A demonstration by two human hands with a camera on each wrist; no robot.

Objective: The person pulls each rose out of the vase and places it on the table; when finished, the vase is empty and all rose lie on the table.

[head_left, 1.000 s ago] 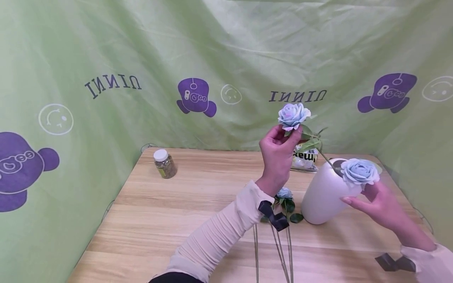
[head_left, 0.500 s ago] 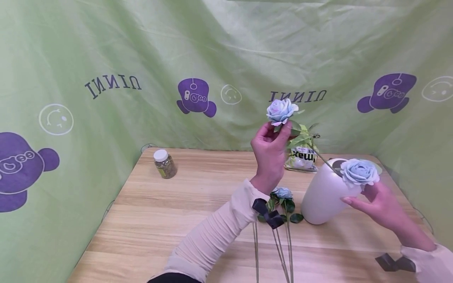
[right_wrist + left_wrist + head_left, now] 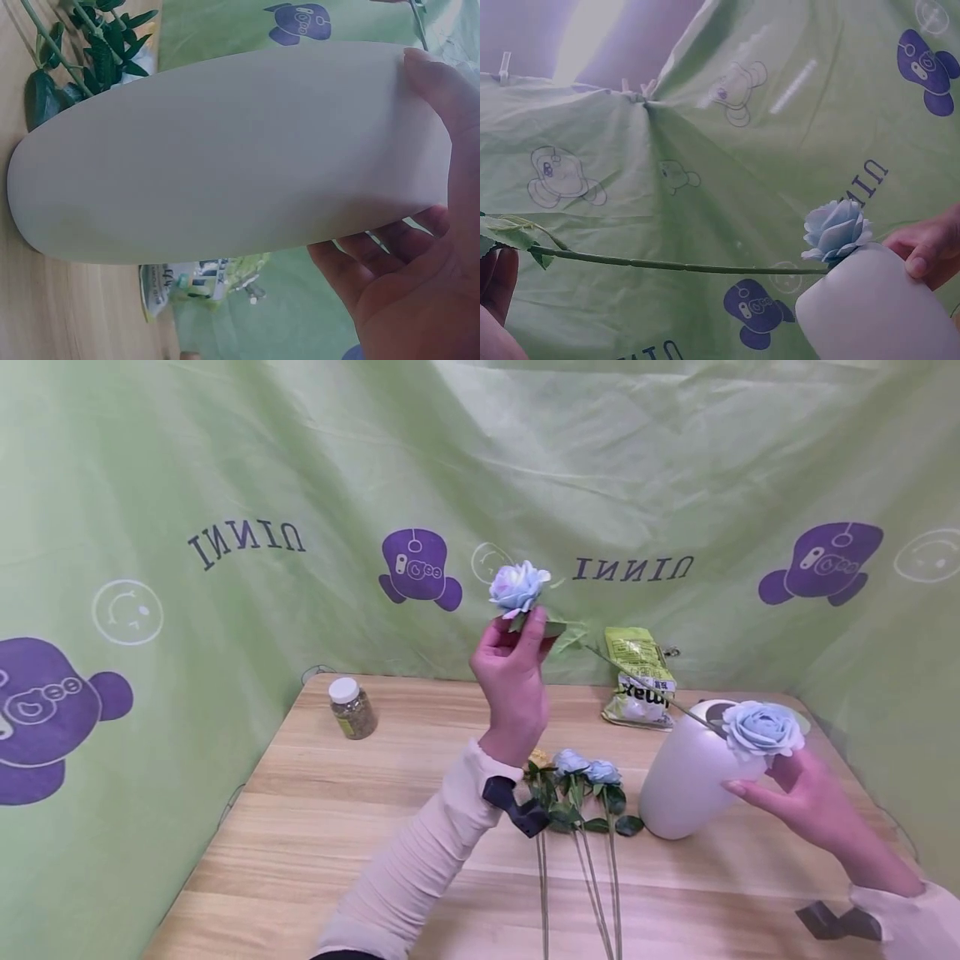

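Just under its bloom, my left hand (image 3: pixel 513 681) pinches a pale blue artificial rose (image 3: pixel 519 587). Its long stem (image 3: pixel 682 267) slants down to the right, and the lower end reaches the mouth of the white vase (image 3: pixel 686 781). My right hand (image 3: pixel 806 793) grips the vase near its rim, thumb on one side and fingers on the other, as the right wrist view shows. A second blue rose (image 3: pixel 763 728) stands in the vase, its bloom leaning over the rim and its stem hidden inside. The vase is tilted.
Several roses lie on the wooden table (image 3: pixel 300 852) left of the vase, among them blue blooms (image 3: pixel 572 762) and a yellow one (image 3: pixel 537 759). A green and white packet (image 3: pixel 637 681) stands at the back. A white-capped jar (image 3: pixel 352 708) is at the far left. Green cloth (image 3: pixel 480 460) hangs behind.
My left hand has moved left with the rose, and more of the stem now shows outside the vase. The packet and lying roses are less covered. My right hand holds the vase as before.
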